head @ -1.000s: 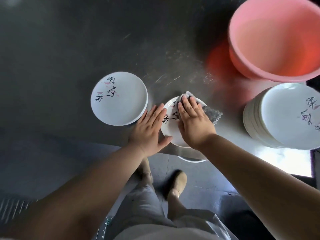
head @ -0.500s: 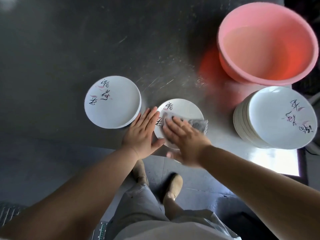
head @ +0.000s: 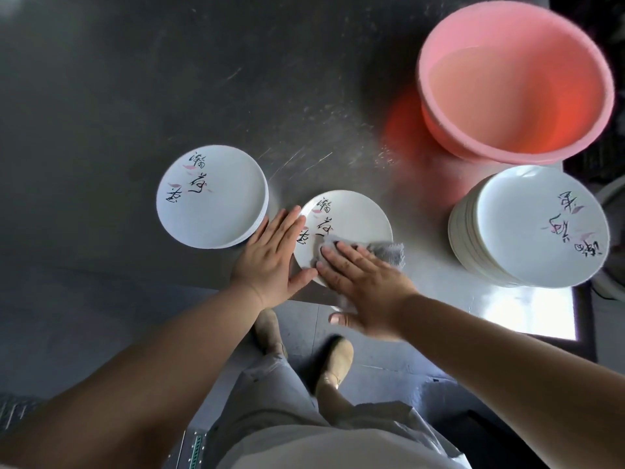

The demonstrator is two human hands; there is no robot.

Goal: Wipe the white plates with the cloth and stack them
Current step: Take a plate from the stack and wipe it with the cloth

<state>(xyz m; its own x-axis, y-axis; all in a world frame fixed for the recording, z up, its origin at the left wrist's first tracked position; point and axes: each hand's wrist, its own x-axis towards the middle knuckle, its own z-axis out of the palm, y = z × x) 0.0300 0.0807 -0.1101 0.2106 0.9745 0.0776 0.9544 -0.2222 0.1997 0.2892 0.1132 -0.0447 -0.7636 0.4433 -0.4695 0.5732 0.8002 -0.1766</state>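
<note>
Your hands are both flat with fingers straight: the left hand (head: 270,255) braces the left rim of the plate (head: 351,218), the right hand (head: 365,286) presses the cloth (head: 385,252) onto its near half. At upper right of the frame sits the basin (head: 517,82). Below it, at right, stands the tall stack (head: 531,228). The short stack (head: 211,196) lies left of centre. All rest on the tabletop (head: 135,79).

left hand (head: 270,258): flat, fingers straight | right hand (head: 367,286): flat, palm down
</note>
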